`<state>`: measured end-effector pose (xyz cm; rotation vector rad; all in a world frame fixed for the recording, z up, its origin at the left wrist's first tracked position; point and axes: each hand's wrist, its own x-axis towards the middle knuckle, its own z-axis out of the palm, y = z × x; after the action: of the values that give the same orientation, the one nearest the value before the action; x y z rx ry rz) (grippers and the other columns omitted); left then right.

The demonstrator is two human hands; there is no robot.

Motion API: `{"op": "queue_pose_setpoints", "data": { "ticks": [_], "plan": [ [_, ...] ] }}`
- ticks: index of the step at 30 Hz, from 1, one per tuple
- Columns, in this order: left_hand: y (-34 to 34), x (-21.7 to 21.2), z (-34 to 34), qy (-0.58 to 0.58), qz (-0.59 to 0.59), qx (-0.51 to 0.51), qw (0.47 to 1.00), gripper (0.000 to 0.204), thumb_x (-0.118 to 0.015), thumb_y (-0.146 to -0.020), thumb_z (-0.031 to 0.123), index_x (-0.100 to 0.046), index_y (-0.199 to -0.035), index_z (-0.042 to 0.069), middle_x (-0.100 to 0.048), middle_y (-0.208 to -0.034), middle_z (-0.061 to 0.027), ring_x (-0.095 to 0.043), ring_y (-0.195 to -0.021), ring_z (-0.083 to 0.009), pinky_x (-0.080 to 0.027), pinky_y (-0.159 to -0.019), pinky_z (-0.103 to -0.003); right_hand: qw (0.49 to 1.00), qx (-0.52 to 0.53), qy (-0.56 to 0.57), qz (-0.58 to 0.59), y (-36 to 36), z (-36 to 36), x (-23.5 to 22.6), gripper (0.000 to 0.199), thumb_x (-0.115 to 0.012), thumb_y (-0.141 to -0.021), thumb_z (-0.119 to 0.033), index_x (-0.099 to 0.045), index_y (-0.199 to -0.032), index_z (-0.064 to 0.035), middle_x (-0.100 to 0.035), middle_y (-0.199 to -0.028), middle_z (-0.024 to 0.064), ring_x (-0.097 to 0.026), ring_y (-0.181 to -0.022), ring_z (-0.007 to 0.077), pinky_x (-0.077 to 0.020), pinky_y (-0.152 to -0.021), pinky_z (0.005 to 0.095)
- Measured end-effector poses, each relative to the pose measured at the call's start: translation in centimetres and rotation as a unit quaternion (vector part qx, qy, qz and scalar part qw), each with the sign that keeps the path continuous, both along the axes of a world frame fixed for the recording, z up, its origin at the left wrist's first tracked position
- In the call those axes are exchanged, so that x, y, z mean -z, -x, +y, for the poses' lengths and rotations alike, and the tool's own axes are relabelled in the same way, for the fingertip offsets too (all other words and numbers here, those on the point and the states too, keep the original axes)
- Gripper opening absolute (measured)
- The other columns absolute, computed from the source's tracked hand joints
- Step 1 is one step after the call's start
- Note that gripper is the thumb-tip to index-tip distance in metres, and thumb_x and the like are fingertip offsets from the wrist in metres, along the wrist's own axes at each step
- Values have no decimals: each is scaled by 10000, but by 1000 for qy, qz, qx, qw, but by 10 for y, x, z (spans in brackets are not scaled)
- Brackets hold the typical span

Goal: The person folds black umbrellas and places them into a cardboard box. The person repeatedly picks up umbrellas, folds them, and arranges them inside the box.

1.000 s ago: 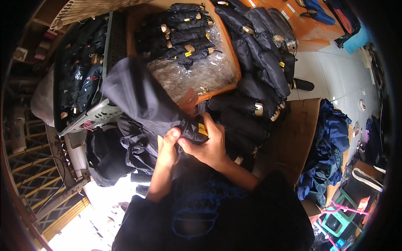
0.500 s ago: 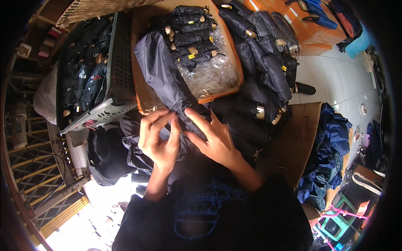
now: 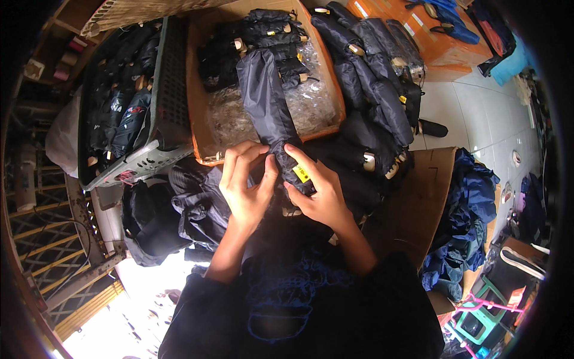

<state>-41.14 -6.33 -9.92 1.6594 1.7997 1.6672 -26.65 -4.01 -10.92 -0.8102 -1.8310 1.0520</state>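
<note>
A folded umbrella in a loose black fabric sleeve (image 3: 263, 90) points away from me, its near end between my two hands. My left hand (image 3: 246, 188) pinches the gathered edge of the sleeve with thumb and fingertips. My right hand (image 3: 323, 194) grips the near end from the other side, thumb and index finger along it. A yellow label (image 3: 301, 173) shows on the umbrella beside my right fingers. Beyond it, an open cardboard box (image 3: 200, 128) lined with clear plastic holds several sleeved umbrellas (image 3: 278, 39) in a row.
A dark plastic crate (image 3: 160, 119) full of umbrellas stands at the left. More black umbrellas (image 3: 376, 90) are piled to the right of the box. A cardboard flap (image 3: 424, 203) and blue fabric (image 3: 463, 221) lie at the right, with a green stool (image 3: 487, 314) nearer.
The umbrella has swung to the right and points more straight ahead. Both hands have shifted right with it. The yellow label has come into view.
</note>
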Motion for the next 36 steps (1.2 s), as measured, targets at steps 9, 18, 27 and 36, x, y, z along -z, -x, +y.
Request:
{"op": "queue_pose_setpoints", "data": {
  "ticks": [9,18,27,36],
  "plan": [
    [0,4,8,-48,97,-10,994,197,-659,-721,-87,-572,-877,-4,-600,-876,-125,-602,-748,-256,-495,-659,-328,999,-14,33,-36,-3,5,0,666,-670,-733,-49,-477,-1361,-158,-594,-974,277,-620,-836,427,-507,-681,413],
    [-15,-3,10,-102,99,20,990,120,-604,-781,-73,-570,-879,-13,-577,-886,-120,-547,-738,-207,-451,-661,-296,1000,19,10,18,-3,-1,3,586,-702,-716,-37,-510,-1269,2,-607,-1120,248,-632,-973,372,-501,-807,401],
    [4,-1,29,-12,-417,148,897,683,-550,-869,524,-433,-1261,-23,-545,-1190,-145,-542,-1114,-270,-384,-1012,-375,990,-4,102,101,-9,-7,10,800,-745,-704,-53,-308,-1369,25,-518,-1234,189,-550,-1117,238,-430,-948,332],
    [6,-14,23,147,-466,241,838,396,-706,-804,224,-576,-1043,-64,-658,-928,-168,-658,-852,-242,-542,-772,-353,909,-63,399,103,7,-14,7,326,-675,-857,-113,-533,-1113,29,-641,-900,54,-600,-783,104,-499,-689,279]
  ]
}}
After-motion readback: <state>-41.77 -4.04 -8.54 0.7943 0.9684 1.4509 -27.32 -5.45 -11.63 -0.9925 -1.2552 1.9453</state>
